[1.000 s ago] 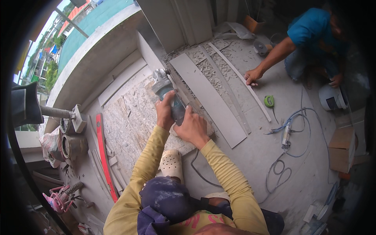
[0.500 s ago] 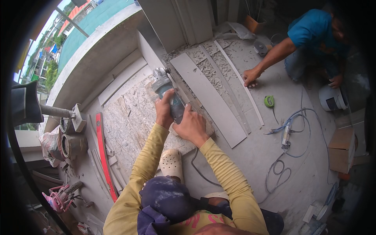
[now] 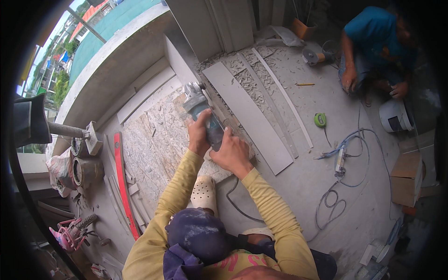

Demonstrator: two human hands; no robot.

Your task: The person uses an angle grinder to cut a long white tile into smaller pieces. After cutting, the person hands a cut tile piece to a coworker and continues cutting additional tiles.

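Both my hands are closed around a teal and grey angle grinder (image 3: 197, 101), which lies low over a scratched, dusty board (image 3: 149, 140). My left hand (image 3: 199, 133) wraps the middle of its body. Behind it, my right hand (image 3: 233, 154) grips the rear end, where a dark power cord (image 3: 233, 198) trails along the floor. The grinder's head points away from me, and its disc is mostly hidden. Just right of it lies a long grey panel (image 3: 247, 114), with narrow strips (image 3: 284, 93) beyond.
A co-worker in a blue shirt (image 3: 373, 35) crouches at far right by a bucket (image 3: 394, 115). A second grinder (image 3: 313, 57), a pencil (image 3: 305, 84), a green tape measure (image 3: 320, 120) and a cabled power strip (image 3: 340, 161) lie rightward. A red level (image 3: 122, 182) is at left.
The co-worker's hand has drawn back from the narrow strip toward their knees, and a yellow pencil now shows on the floor. My hands and the grinder have barely shifted.
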